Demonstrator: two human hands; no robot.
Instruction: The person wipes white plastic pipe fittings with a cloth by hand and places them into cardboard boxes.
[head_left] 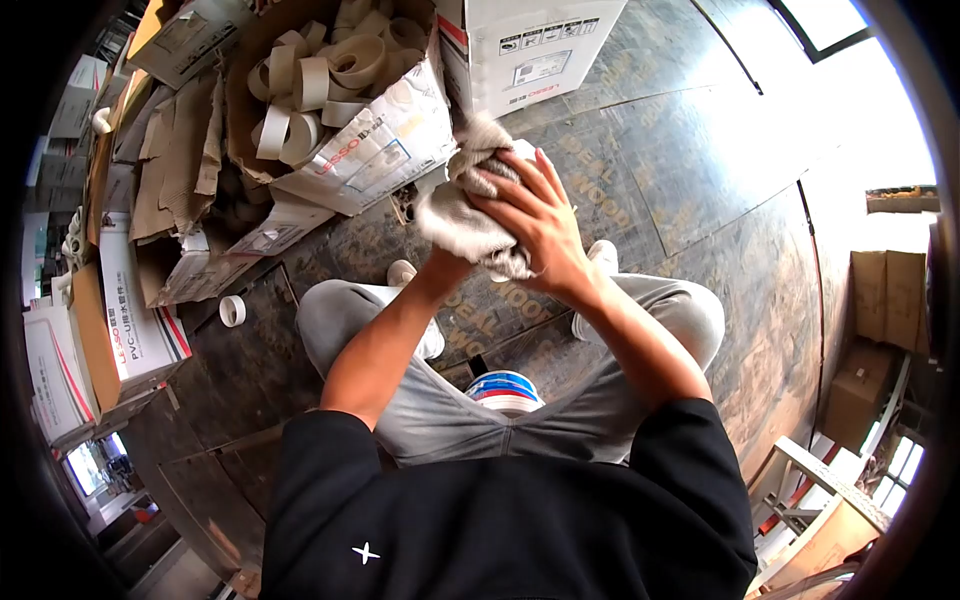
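A crumpled grey-beige rag (465, 215) is bunched between my two hands, above the floor and in front of my knees. My right hand (540, 220) presses on the rag from the right, its fingers bent over the cloth. Most of my left hand (452, 262) lies under the rag; only the part by the wrist shows, and its fingers are hidden. A small white edge (523, 149) peeks out beside my right fingertips; what it belongs to is too covered to tell.
An open carton (365, 165) full of white pipe fittings (312, 82) stands ahead on the left, beside a white box (535, 50). One white ring-shaped fitting (232, 311) lies on the dark board floor (640, 170). A blue-and-white bucket (505, 388) is between my legs.
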